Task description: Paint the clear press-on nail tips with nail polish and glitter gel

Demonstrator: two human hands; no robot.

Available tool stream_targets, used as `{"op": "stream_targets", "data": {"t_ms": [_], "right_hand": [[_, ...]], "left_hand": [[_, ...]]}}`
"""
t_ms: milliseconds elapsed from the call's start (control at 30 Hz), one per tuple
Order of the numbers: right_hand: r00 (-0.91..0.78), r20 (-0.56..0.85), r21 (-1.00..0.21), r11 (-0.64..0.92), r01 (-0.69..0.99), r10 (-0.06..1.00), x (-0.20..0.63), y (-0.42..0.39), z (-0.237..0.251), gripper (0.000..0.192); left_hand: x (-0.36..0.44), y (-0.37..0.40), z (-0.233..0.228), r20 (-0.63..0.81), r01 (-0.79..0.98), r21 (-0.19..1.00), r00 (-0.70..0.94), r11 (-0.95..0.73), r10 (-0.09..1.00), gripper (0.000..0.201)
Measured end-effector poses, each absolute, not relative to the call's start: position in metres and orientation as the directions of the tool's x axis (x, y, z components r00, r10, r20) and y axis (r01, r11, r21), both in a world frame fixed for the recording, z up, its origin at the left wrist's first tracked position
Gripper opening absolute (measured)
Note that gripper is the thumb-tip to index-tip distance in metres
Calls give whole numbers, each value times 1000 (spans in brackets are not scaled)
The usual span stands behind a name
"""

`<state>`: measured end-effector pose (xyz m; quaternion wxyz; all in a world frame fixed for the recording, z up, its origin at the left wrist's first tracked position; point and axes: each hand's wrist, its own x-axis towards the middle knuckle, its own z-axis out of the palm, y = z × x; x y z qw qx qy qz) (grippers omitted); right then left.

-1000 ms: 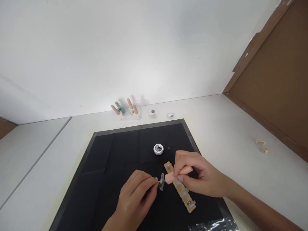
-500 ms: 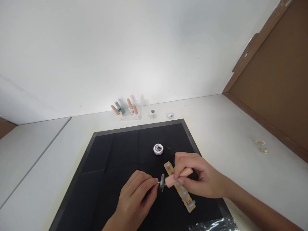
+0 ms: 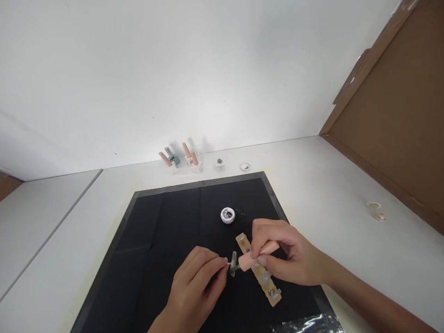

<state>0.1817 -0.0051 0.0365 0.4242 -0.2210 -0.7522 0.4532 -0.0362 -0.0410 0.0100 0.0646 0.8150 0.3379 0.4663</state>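
Note:
My left hand [image 3: 199, 282] pinches the thin stem of a holder that carries a translucent false nail [image 3: 233, 264], which stands on edge. In my right hand [image 3: 284, 254] is a peach nail polish brush [image 3: 247, 261], gripped by its cap; its bristle end points left at the nail and seems to touch it. Beneath the right hand lies a yellowish wavy-edged strip [image 3: 274, 299] bearing several small clear nail pieces, partly covered by the hand. A small round white pot [image 3: 227, 215] with silvery flakes stands beyond both hands.
A black mat [image 3: 176, 222] with grey taped edges covers the work area. Behind it stand several polish bottles [image 3: 173, 167], an uncapped bottle [image 3: 219, 165] and a white lid [image 3: 244, 166]. Two small round pieces [image 3: 373, 205] lie right. Clear plastic film [image 3: 308, 323] lies in front.
The brush has shifted very slightly against the nail, and the nail's tilt looks a little different. Both hands stay almost in place.

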Motion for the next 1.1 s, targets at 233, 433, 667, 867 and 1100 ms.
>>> {"op": "stream_targets", "data": {"t_ms": [233, 433, 667, 867, 1100], "right_hand": [[-487, 318, -909, 408, 87, 814, 182, -7, 35, 16], [-453, 332, -911, 406, 76, 828, 183, -6, 36, 19], [-528, 368, -899, 438, 8, 766, 184, -7, 36, 21], [-446, 282, -926, 362, 105, 850, 181, -7, 38, 18], [-461, 336, -917, 397, 38, 821, 183, -6, 37, 18]], "left_hand": [[-37, -45, 8, 710, 485, 426, 344, -764, 615, 18], [-39, -46, 6, 713, 483, 434, 332, -761, 617, 19], [-38, -44, 9, 715, 473, 432, 339, -768, 612, 18], [-40, -47, 5, 712, 472, 442, 333, -763, 618, 19], [-41, -47, 6, 715, 466, 438, 338, -769, 612, 19]]}}
